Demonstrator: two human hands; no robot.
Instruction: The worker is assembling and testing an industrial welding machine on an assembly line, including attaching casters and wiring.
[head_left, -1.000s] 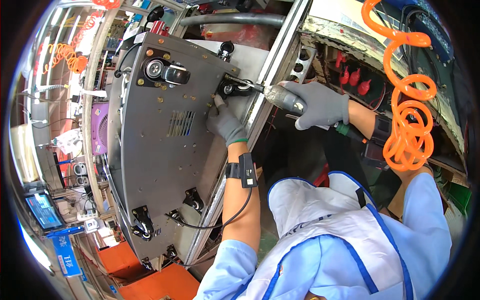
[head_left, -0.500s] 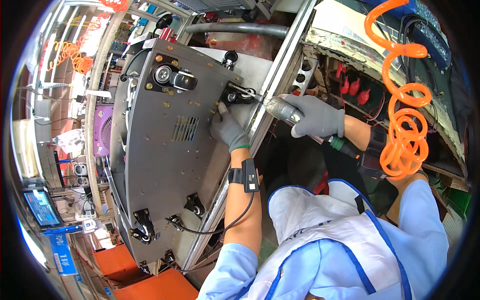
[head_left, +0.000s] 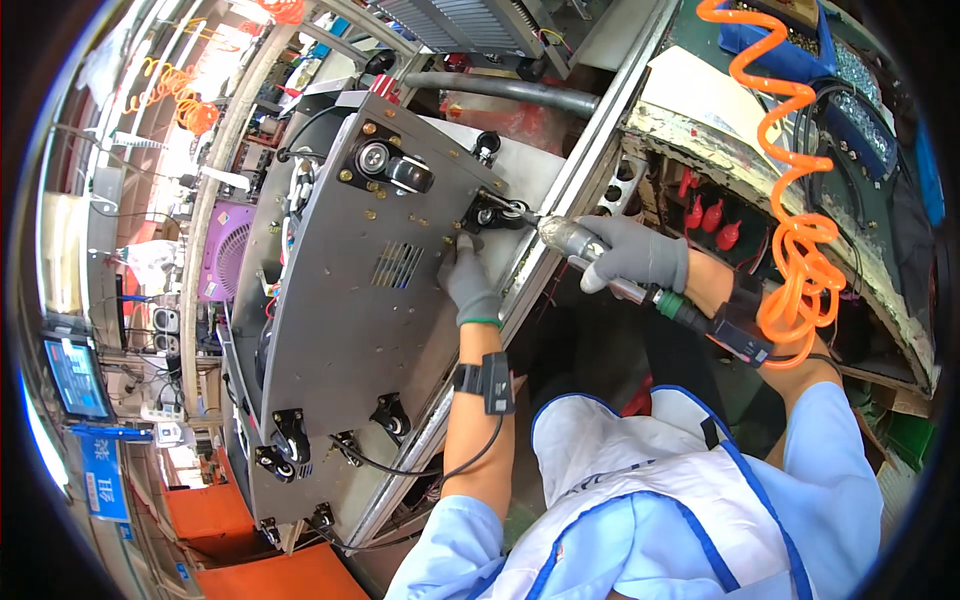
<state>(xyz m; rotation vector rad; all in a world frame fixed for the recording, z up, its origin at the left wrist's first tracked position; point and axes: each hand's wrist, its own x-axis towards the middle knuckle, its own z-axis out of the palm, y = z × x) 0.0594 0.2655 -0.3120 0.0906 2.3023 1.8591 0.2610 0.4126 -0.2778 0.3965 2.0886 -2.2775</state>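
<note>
A grey metal cabinet [head_left: 345,330] lies tilted on its side, its caster-fitted face turned towards me. My right hand [head_left: 640,255], in a grey glove, is closed round an air screwdriver [head_left: 572,240]. The tool's long bit reaches the black caster [head_left: 497,213] at the panel's right edge. My left hand [head_left: 468,285], also gloved, is closed with its fingertips against the panel just below that caster; what they pinch, if anything, is hidden. Another caster [head_left: 395,167] sits at the panel's upper corner, with brass-coloured screws around it. Several more casters [head_left: 390,415] are along the lower end.
An orange coiled air hose [head_left: 800,250] hangs at the right beside a worn bench [head_left: 740,150] with blue parts bins [head_left: 850,125]. A metal rail [head_left: 590,150] runs between the cabinet and me. A cable [head_left: 400,470] trails from my left wrist device. Orange bins [head_left: 290,575] stand at lower left.
The whole view has shifted slightly, so the cabinet sits a little lower and to the right. Both hands keep their places at the same caster, with the screwdriver bit still on it.
</note>
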